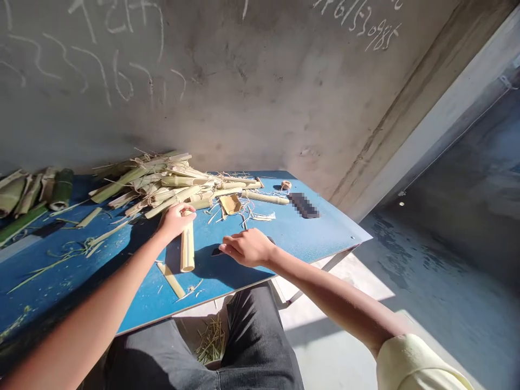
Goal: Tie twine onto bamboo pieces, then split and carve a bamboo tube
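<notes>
My left hand (177, 219) holds the upper end of a pale bamboo piece (187, 249), which stands on the blue table (227, 271) or leans toward me. To its right, my right hand (247, 247) is closed just above the table; a thin curved piece pokes up behind its knuckles, and what the fingers hold is hidden. A dark flat object (217, 252) shows partly beneath that hand. Left of the held piece lies a narrow bamboo strip (171, 280).
Split bamboo (162, 181) is heaped along the wall, with green bamboo tubes (60, 189) at far left. A curved bamboo chip (230, 204), a blurred dark phone-like object (304, 206) and a small brown roll (286, 185) lie beyond my right hand. Shavings (211, 341) fill a container between my legs.
</notes>
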`<state>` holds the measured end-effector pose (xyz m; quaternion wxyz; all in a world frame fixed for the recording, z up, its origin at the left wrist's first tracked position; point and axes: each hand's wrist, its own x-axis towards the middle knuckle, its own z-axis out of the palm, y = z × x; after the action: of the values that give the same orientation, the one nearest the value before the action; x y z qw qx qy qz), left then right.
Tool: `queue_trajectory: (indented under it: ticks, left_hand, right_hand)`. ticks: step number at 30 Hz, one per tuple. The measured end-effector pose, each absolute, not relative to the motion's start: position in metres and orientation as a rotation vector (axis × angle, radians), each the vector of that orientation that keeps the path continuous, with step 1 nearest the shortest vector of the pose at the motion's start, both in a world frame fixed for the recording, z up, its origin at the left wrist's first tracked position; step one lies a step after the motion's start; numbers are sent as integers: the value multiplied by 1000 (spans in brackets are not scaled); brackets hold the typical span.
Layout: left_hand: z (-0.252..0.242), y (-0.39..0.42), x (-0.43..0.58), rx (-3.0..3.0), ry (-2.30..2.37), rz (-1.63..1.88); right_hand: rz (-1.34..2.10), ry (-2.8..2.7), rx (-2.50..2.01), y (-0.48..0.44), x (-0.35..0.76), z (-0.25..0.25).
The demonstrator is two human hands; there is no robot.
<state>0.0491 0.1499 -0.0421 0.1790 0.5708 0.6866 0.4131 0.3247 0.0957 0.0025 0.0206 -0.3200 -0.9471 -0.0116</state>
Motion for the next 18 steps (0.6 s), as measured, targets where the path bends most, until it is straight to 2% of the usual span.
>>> queue_trajectory:
  ticks: [18]
  left_hand:
    - [-51,160,42,1665,1830,1291]
  right_hand:
    - [-61,-2743,-1242,139,243,-16]
